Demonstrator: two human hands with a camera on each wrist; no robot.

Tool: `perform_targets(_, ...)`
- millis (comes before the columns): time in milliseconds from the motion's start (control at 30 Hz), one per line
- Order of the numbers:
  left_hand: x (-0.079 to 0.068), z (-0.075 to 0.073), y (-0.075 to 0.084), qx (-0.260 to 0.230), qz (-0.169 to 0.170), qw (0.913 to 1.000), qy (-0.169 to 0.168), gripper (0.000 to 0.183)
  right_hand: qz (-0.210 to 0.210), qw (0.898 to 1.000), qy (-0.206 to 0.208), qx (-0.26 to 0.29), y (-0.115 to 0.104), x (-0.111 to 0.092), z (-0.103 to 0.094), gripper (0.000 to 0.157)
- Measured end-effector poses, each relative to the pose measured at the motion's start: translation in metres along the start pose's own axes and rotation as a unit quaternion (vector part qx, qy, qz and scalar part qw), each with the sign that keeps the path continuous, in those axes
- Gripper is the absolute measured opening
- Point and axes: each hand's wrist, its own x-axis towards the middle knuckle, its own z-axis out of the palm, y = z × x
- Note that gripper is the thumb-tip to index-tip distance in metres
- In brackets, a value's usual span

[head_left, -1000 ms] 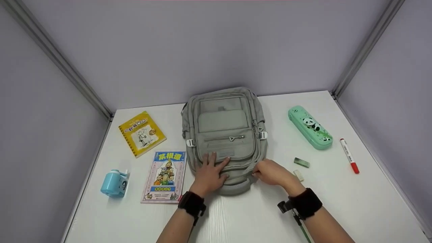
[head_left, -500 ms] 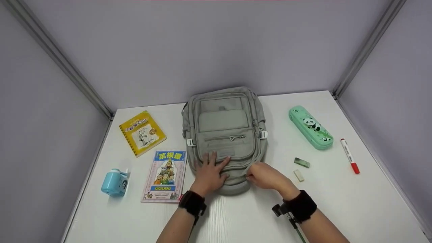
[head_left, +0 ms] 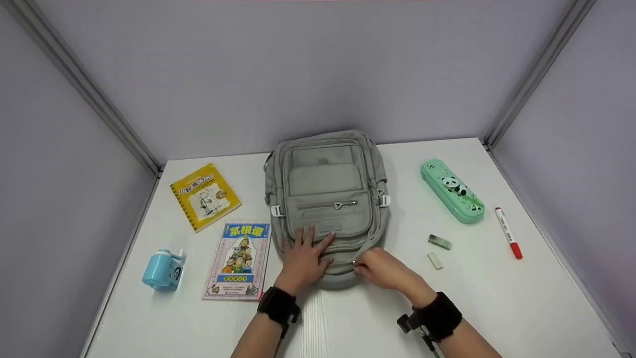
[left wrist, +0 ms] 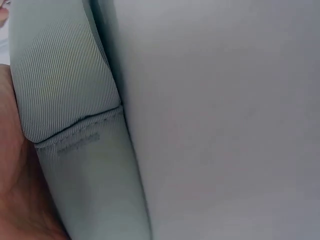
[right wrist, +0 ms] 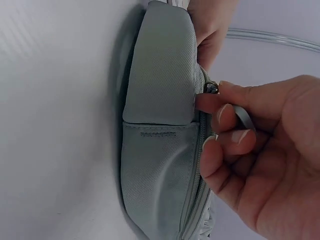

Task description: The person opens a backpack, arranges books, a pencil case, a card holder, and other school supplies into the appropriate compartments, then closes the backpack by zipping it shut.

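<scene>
Right wrist: curled right hand pinches zipper pull

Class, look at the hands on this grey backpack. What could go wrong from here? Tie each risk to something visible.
Snagging: the right hand pinches the zip pull close to the backpack fabric, which might catch in the zip.
Slipping: the left hand lies spread on the backpack; without that, it might slide.
Knocking: the small white block lies near the right hand, which might nudge it.
</scene>
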Motion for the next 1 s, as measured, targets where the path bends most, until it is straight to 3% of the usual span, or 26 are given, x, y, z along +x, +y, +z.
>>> perform_targets(67,-0.003,0.0,-0.002,-0.015,0.002,0.9995,0.029,0.057,0.016,1.0,0.004,0.021,0.001,-0.002,0.003,0.012)
perform_targets(167,-0.007,-0.003,-0.005,-0.058,0.015,0.9929,0.103,0.048,0.045,0.997,0.013,0.054,0.001,-0.004,0.005,0.012)
perform_targets(233,-0.008,-0.006,-0.003,-0.088,0.029,0.9815,0.168,0.037,0.061,0.996,0.019,0.066,0.001,-0.006,0.007,0.015)
perform_targets(333,-0.011,-0.012,0.006,-0.12,0.046,0.9574,0.258,0.015,0.078,0.994,0.034,0.068,-0.002,-0.007,0.008,0.022)
perform_targets(433,-0.016,-0.02,0.021,-0.154,0.058,0.941,0.296,0.006,0.089,0.993,0.053,0.065,-0.005,-0.005,0.008,0.023)
perform_targets(533,-0.019,-0.028,0.035,-0.206,0.044,0.9447,0.251,0.025,0.1,0.989,0.065,0.088,-0.008,-0.001,0.007,0.022)
perform_targets(633,-0.019,-0.032,0.046,-0.262,0.008,0.9509,0.164,0.039,0.109,0.984,0.079,0.12,-0.01,0.002,0.008,0.023)
perform_targets(767,-0.016,-0.032,0.059,-0.307,-0.029,0.9486,0.072,0.041,0.109,0.982,0.094,0.126,-0.013,0.003,0.012,0.021)
perform_targets(867,-0.014,-0.029,0.065,-0.319,-0.039,0.9461,0.036,0.042,0.103,0.984,0.099,0.11,-0.014,0.001,0.015,0.017)
perform_targets(933,-0.012,-0.028,0.065,-0.335,-0.045,0.9411,0.02,0.044,0.098,0.985,0.099,0.104,-0.015,0.0,0.016,0.013)
perform_targets(1000,-0.01,-0.027,0.064,-0.377,-0.048,0.925,-0.002,0.043,0.092,0.986,0.09,0.107,-0.014,-0.002,0.016,0.009)
